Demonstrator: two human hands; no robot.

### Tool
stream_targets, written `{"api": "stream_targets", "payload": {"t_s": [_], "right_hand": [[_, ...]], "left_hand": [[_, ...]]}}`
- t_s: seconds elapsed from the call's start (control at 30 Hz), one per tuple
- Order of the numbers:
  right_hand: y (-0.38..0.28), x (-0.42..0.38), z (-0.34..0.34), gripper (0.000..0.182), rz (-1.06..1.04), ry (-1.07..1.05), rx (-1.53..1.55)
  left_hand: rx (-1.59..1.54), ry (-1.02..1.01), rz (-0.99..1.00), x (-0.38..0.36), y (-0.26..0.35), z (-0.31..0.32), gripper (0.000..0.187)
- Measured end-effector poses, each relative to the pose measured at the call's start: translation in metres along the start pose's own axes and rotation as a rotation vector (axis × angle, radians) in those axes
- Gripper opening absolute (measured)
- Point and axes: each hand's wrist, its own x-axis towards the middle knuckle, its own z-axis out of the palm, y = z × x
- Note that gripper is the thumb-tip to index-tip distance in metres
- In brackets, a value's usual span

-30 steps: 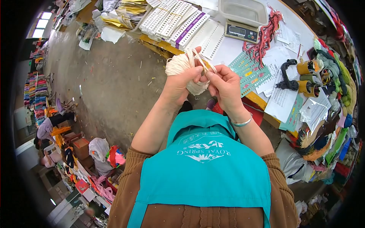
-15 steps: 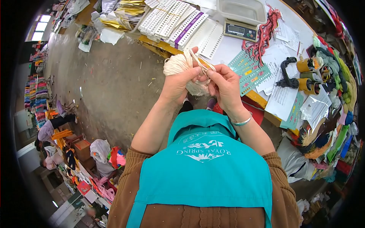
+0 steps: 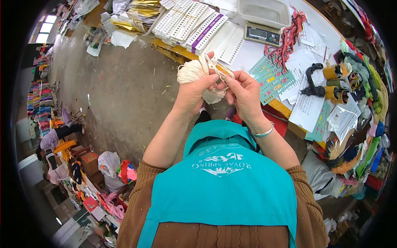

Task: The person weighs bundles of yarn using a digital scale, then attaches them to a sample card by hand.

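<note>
Yarn (image 3: pixel 190 72) has edged left, hiding some table (image 3: pixel 253 50) near punched cards (image 3: pixel 230 44).

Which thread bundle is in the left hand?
The cream bundle, gripped by the left hand; the pink-red bundle and the dark bundle lie on the table.

Reading ROYAL SPRING here, upside down, with ® and 五大连池, on the teal bib apron (image 3: pixel 223 198), bodyward of left hand (image 3: pixel 193 91) and right hand (image 3: pixel 245 90)! Now spotting, beyond both, white lettering on a purple-banded card (image 3: pixel 209 28), too small to read.
</note>
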Motion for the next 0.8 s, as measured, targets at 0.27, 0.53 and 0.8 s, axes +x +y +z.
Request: {"api": "stream_targets", "payload": {"t_s": [0.27, 0.53, 0.8], "right_hand": [[0.001, 0.000, 0.002, 0.012, 0.046, -0.019, 0.034], [0.006, 0.000, 0.002, 0.013, 0.070, -0.031, 0.027], [0.008, -0.003, 0.003, 0.013, 0.058, -0.031, 0.019]], "left_hand": [[0.038, 0.030, 0.047, -0.004, -0.001, -0.003, 0.062], [0.026, 0.054, 0.054, -0.006, -0.003, -0.006, 0.060], [0.057, 0.059, 0.044, -0.011, -0.002, -0.003, 0.064]]}}
